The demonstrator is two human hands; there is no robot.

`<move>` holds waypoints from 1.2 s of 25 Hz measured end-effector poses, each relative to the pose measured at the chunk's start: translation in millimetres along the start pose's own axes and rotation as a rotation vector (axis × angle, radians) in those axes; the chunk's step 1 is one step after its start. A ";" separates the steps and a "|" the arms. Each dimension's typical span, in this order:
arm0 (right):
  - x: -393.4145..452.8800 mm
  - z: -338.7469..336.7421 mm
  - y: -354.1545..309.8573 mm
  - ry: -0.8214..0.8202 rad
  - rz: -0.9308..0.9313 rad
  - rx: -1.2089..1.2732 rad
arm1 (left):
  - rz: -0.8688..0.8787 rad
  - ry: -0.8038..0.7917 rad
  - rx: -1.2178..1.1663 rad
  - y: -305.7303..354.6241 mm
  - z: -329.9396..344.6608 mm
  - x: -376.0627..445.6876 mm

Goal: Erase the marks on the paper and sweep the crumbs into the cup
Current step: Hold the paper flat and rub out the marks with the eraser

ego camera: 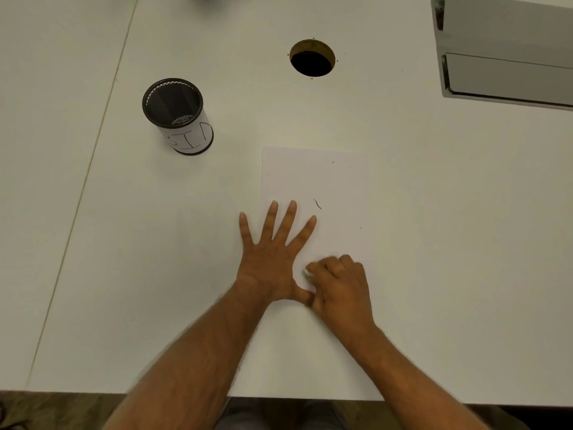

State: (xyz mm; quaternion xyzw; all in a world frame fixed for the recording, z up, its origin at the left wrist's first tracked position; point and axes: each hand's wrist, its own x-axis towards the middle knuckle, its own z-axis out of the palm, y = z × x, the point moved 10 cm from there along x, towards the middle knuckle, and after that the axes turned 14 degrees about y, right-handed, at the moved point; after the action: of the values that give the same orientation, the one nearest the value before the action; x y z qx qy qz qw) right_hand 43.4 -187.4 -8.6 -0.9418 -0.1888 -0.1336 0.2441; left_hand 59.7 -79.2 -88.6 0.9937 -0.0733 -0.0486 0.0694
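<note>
A white sheet of paper (pixel 313 175) lies on the table in front of me. My left hand (pixel 273 256) presses flat on its left edge with fingers spread. My right hand (pixel 339 283) is curled around a small white eraser (pixel 308 272), whose tip shows by the knuckles, low on the sheet beside my left thumb. A short dark mark or crumb (pixel 317 203) sits mid-sheet, with a few tiny specks (pixel 332 162) near the top. A black mesh cup (pixel 176 114) with a white label stands upright to the upper left, apart from the paper.
A round cable hole (pixel 312 58) opens in the white table (pixel 93 243) beyond the paper. A grey metal fixture (pixel 508 51) occupies the far right corner. The table's near edge runs just below my forearms, and a seam runs diagonally on the left.
</note>
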 end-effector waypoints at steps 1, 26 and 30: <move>-10.4 -3.3 -4.1 -0.006 -0.035 0.001 | -0.007 -0.003 -0.005 -0.6 0.7 -0.6; 13.0 0.9 9.7 0.065 -0.020 -0.066 | -0.026 -0.025 0.001 0.0 -1.1 -0.1; -20.6 -10.1 13.9 0.030 -0.058 -0.078 | -0.024 -0.019 -0.016 0.3 -1.2 -1.0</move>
State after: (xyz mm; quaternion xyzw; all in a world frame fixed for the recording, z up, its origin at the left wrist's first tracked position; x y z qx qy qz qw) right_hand 29.2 -209.8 -12.9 -0.9426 -0.2068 -0.1618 0.2062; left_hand 58.8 -79.2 -87.3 0.9934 -0.0615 -0.0595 0.0759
